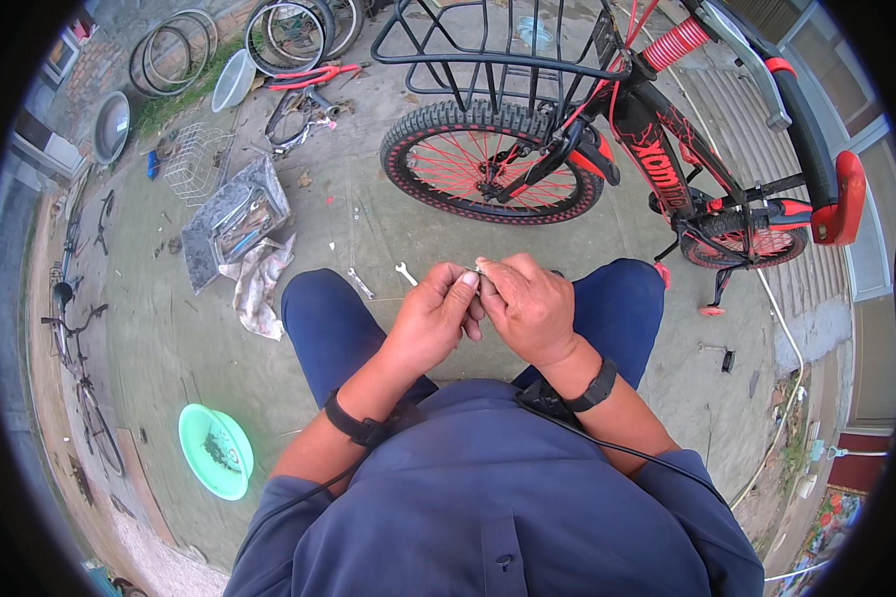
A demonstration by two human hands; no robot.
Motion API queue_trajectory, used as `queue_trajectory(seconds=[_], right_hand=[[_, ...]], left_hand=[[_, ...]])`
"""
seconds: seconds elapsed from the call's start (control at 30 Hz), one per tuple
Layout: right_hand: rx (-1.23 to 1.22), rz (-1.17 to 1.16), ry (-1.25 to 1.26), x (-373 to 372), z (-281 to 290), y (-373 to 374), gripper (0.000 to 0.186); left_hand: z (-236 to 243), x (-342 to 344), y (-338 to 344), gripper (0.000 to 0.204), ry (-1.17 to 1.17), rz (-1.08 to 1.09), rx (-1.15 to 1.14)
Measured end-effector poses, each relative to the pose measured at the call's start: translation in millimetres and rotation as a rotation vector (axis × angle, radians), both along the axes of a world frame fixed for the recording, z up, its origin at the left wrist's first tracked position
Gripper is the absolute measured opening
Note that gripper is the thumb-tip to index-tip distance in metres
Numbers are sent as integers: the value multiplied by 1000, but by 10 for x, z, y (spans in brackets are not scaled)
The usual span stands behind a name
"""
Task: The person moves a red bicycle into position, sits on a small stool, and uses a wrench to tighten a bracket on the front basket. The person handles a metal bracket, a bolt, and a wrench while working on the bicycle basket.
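My left hand [436,316] and my right hand [531,306] meet in front of my knees, their fingertips pinched together. Between them is a small dark metal-looking piece, mostly hidden by the fingers, so its kind cannot be made out. Just beyond my left hand a small wrench [405,273] lies on the ground, with a second wrench [361,284] to its left. Ahead and to the right stands a black and red bicycle [657,149] with a front basket [498,58] of black wire. Its knobby front wheel [490,164] with red spokes is closest to my hands.
Left of my knees are a grey tray [201,245] of tools and a crumpled rag [259,291]. A green basin [201,468] with dark bits sits at lower left. Farther off lie a wire basket [197,159], loose tyres [289,40] and a red fork [314,76]. A hose [788,343] runs along the right.
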State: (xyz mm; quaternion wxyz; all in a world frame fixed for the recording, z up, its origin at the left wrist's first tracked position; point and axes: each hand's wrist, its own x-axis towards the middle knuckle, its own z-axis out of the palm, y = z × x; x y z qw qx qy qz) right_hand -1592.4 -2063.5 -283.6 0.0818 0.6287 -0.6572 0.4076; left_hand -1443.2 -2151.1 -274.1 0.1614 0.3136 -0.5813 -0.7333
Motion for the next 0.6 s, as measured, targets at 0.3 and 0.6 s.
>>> queue_trajectory(seconds=[0.3,0.6], right_hand=[[22,2,10,12,-3,-1,29],[13,10,11,15,-10,-8,30]], left_hand=[[-26,3,4,23,15,41,-87],[-10,20,6,23,14,36,-77]])
